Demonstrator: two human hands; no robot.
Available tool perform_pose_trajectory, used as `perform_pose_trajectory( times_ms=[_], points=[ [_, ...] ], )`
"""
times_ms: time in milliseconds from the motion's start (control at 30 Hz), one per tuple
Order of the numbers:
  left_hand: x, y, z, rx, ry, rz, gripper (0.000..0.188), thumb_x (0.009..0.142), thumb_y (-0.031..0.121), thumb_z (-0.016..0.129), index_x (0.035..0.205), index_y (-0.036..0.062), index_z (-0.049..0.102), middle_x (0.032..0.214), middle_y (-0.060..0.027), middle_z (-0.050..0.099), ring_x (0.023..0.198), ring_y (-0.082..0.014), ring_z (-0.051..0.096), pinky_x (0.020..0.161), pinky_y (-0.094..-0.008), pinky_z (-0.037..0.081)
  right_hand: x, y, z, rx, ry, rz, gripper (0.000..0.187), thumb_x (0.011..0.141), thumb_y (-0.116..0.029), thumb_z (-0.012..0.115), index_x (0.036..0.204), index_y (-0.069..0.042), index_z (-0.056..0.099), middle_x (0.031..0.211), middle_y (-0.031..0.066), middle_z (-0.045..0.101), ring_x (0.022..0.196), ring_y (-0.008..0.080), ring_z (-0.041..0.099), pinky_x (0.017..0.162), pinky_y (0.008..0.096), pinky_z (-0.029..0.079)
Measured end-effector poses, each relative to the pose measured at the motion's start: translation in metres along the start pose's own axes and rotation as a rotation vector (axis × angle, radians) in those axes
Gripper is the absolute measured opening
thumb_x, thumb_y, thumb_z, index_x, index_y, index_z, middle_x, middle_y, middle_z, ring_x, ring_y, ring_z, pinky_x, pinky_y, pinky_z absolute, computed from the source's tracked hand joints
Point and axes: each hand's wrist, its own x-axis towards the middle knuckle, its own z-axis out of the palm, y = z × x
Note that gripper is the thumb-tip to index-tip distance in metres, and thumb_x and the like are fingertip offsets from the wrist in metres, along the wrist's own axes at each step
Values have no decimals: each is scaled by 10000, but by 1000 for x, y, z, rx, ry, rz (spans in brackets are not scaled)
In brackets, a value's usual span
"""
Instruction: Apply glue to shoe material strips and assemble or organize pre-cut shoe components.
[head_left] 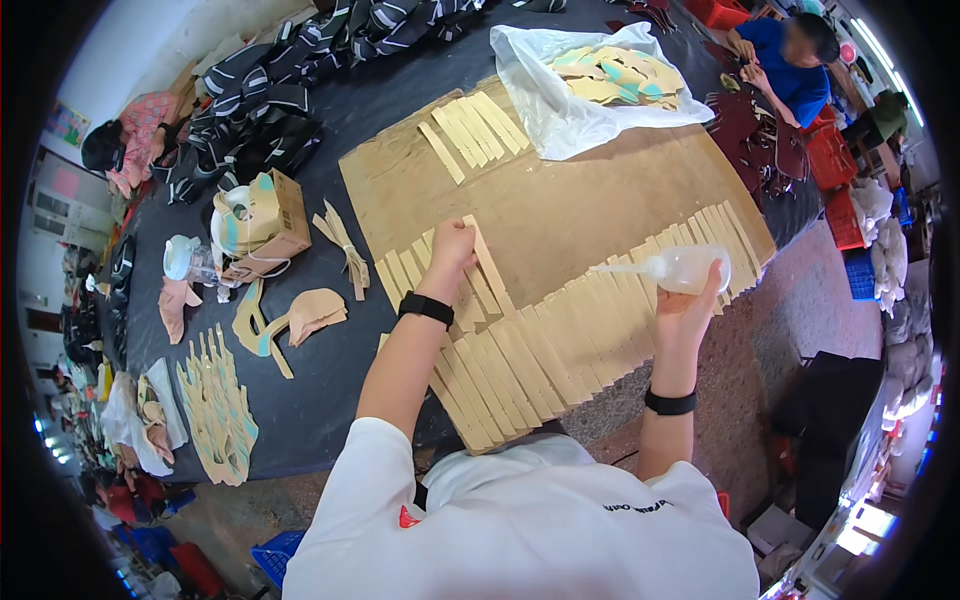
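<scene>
My left hand is closed in a pinch at the upper end of a tan strip, which lies slanting beside other strips on a brown cardboard sheet. In my right hand is a translucent squeeze bottle. It is tipped on its side, its thin nozzle pointing left over the cardboard. Below both hands a long row of overlapping tan strips runs along the near edge of the sheet. What the fingertips of my left hand touch is partly hidden by the hand itself.
Farther off, more strips lie near a white plastic bag of cut pieces. At left are a cardboard box, a clear jar and loose tan cutouts. Two co-workers sit at the table's far sides, near black and maroon pieces.
</scene>
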Motion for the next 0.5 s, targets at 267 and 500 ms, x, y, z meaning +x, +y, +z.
perform_pose_trajectory(
  times_ms=[267, 500],
  points=[
    [1, -2, 3, 611, 363, 424, 159, 796, 136, 623, 844, -16, 622, 745, -160, 644, 719, -299, 638, 671, -378, 493, 12, 6, -4, -20, 6, 65, 578, 856, -396, 623, 1292, -106, 378, 1196, 79, 504, 1070, 230, 534, 848, 383, 495],
    [-30, 9, -14, 739, 469, 518, 171, 810, 134, 633, 894, -14, 627, 794, -181, 652, 776, -317, 641, 687, -374, 499, -9, 20, 13, -69, -59, 140, 553, 858, -418, 611, 1277, -131, 391, 1175, 66, 510, 1066, 230, 536, 839, 393, 487]
  ],
)
